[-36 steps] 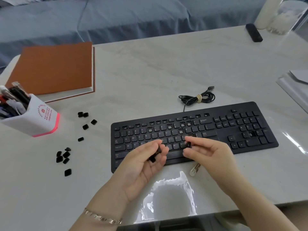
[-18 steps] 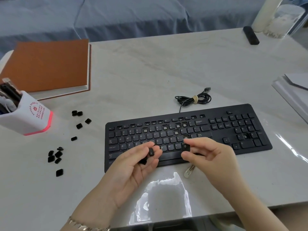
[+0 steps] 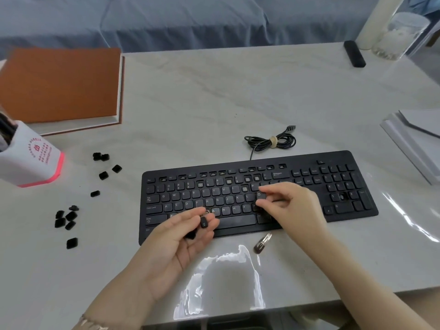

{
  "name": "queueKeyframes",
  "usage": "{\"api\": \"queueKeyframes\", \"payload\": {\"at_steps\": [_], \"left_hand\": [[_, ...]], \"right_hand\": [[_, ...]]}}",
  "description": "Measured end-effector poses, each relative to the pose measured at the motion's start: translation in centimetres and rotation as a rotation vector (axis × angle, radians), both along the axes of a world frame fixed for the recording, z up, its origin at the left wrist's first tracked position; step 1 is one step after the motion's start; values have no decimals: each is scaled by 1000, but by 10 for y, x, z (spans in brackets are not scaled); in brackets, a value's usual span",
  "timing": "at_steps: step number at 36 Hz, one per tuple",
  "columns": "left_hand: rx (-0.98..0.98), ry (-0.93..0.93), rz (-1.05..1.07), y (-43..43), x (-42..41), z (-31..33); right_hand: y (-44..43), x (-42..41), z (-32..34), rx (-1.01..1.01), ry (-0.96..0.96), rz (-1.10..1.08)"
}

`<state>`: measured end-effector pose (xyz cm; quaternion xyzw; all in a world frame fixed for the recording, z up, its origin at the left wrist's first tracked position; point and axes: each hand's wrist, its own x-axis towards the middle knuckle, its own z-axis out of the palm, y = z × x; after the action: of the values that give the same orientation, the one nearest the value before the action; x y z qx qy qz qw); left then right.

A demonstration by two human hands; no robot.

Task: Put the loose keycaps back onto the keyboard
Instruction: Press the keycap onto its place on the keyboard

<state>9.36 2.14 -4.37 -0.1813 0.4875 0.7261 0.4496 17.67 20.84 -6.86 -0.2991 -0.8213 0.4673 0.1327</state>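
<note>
A black keyboard (image 3: 309, 186) lies on the pale table with several empty key sockets showing in its upper rows. My right hand (image 3: 290, 206) hovers over the keyboard's right letter area and pinches one black keycap (image 3: 261, 196) between thumb and forefinger. My left hand (image 3: 176, 241) is palm up at the keyboard's front edge, holding a keycap (image 3: 204, 222) at its fingertips and another keycap (image 3: 190, 235) in the palm. Several loose keycaps (image 3: 65, 219) lie on the table to the left, with more keycaps (image 3: 104, 166) further back.
A white pen holder (image 3: 33, 160) stands at the left edge, an orange-covered book (image 3: 59, 84) behind it. The coiled keyboard cable (image 3: 271, 141) lies behind the keyboard. A metal clip (image 3: 262, 244) rests in front of it. White paper trays (image 3: 414, 139) sit right; a black remote (image 3: 354, 53) far back.
My right hand has carried its keycap up and to the right over the keys. My left hand has stayed near the front edge with its keycaps.
</note>
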Motion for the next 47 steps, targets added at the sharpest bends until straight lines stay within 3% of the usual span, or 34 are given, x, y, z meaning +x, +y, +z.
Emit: {"api": "queueKeyframes", "payload": {"at_steps": [13, 34, 38, 42, 47], "left_hand": [[-42, 32, 6, -7, 0, 2], [127, 13, 37, -7, 2, 21], [133, 15, 31, -7, 2, 24], [136, -13, 39, -7, 3, 25], [111, -28, 56, -6, 2, 22]], "right_hand": [[26, -46, -17, 179, -172, 218], [19, -47, -20, 259, -195, 197], [11, -39, -29, 401, -133, 177], [4, -29, -40, 734, 30, 222], [-2, -22, -45, 896, -13, 250]]}}
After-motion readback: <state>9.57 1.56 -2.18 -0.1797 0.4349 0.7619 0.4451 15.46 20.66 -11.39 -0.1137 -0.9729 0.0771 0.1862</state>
